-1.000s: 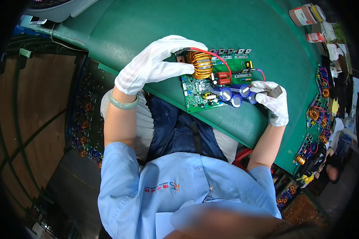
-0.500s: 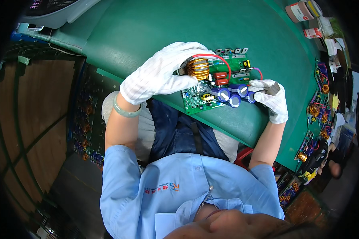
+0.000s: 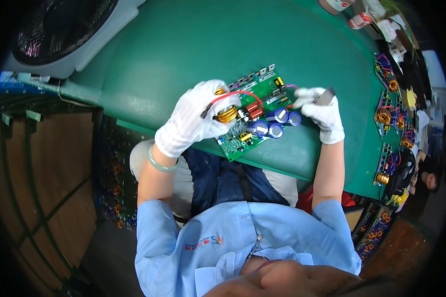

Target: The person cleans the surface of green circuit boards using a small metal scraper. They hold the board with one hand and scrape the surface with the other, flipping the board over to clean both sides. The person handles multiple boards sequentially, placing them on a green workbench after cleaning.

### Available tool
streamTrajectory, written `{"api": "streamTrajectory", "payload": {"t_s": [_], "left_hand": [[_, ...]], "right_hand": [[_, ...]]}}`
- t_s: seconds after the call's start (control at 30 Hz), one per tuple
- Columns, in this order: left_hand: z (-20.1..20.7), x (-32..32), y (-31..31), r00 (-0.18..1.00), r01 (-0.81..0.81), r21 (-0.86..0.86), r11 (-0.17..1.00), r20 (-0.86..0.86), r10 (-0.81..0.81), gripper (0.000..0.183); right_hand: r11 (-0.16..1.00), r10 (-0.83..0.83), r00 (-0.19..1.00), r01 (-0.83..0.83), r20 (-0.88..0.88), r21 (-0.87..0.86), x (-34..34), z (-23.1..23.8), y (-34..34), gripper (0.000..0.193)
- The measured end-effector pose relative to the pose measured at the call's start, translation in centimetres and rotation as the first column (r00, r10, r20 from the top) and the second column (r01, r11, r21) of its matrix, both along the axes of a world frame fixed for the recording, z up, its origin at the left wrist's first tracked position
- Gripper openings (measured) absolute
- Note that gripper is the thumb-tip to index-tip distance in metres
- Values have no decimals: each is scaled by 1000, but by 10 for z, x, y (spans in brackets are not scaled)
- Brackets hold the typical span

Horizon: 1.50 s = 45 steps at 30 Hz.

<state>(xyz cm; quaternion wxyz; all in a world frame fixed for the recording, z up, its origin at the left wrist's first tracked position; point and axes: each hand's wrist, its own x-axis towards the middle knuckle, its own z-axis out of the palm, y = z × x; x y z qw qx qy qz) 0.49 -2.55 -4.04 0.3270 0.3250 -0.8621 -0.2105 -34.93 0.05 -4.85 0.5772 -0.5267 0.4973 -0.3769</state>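
A green circuit board point(image 3: 263, 91) lies tilted on the green tabletop in front of me. My left hand point(image 3: 192, 115), in a white glove, is closed round the copper-wound coil point(image 3: 227, 115) at the board's left side. A red wire point(image 3: 243, 92) arches from there over the board. Blue capacitors point(image 3: 276, 131) stand upright toward its right. Beside them, my gloved right hand point(image 3: 325, 119) is closed on a flat dark grey piece point(image 3: 326, 96) whose kind I cannot make out. Its fingertips are close to the board's right edge, near a red wire end.
More circuit boards with coils point(image 3: 384, 117) line the table's right edge. A grey fan-like appliance point(image 3: 91, 42) stands at the back left. Below the table edge at left, several more boards point(image 3: 115, 188) sit beside a brown panel point(image 3: 64, 173). Boards also fill a rack point(image 3: 376, 230) at lower right.
The board has turned anticlockwise, its right end now pointing farther away. My right hand has drawn off the blue capacitors to the board's right side. The whole view has shifted somewhat.
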Motion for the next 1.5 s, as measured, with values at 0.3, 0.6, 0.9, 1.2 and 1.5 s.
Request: {"api": "streamTrajectory", "payload": {"t_s": [0.3,0.6,0.9,1.2,1.5], "left_hand": [[-25,5,-3,563,604,751,266,-639,524,41],[-36,7,5,920,279,598,751,-391,-31,48],[-36,10,8,932,208,674,709,-356,66,46],[-46,16,6,978,38,568,822,-192,87,49],[-50,16,3,898,283,654,701,-438,45,46]], "right_hand": [[930,-359,932,353,44,102,43,11,1,38],[956,-291,931,292,219,27,39,13,18,19],[967,-253,945,249,205,43,41,16,16,16],[969,-244,949,228,201,99,42,21,12,22],[969,-240,953,226,184,96,41,17,11,23]]}}
